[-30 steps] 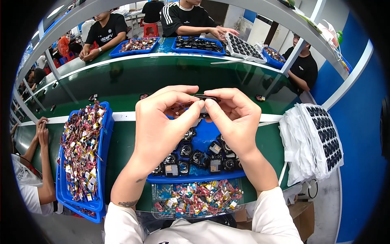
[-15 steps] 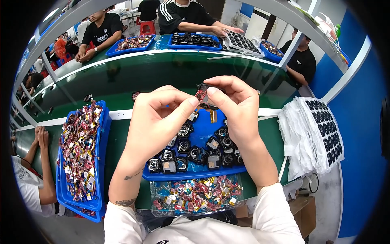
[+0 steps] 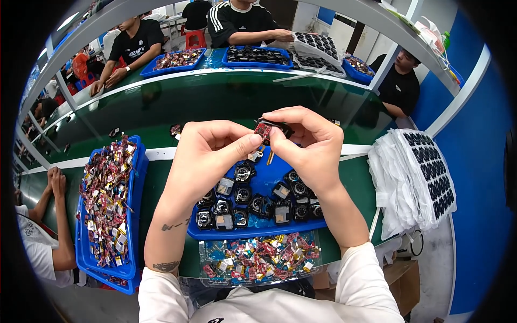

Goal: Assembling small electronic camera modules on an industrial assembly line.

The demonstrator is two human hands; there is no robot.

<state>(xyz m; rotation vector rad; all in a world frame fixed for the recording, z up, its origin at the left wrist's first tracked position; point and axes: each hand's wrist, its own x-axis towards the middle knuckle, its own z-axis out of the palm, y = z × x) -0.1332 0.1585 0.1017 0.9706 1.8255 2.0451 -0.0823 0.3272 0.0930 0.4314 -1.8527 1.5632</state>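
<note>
Above the far part of a blue tray, both of my hands meet at a black watch case with a small red circuit board at its opening. My right hand is closed around the case, its thumb pressing beside the board. The fingertips of my left hand pinch the board's left edge. A thin yellow-brown flex strip hangs below the case. In the tray lie several black watch cases, some with grey square parts showing. How far the board sits inside the case is hidden by my fingers.
Nearest me is a clear tray of red boards and batteries. Stacked blue bins of similar boards stand left, by another person's hands. White-wrapped trays rise at right. Beyond the green belt, co-workers sit near more trays.
The circuit board and case have turned in my fingers, showing more of the board's red face. My hands shifted slightly. Across the belt, a co-worker has raised a tray of black parts.
</note>
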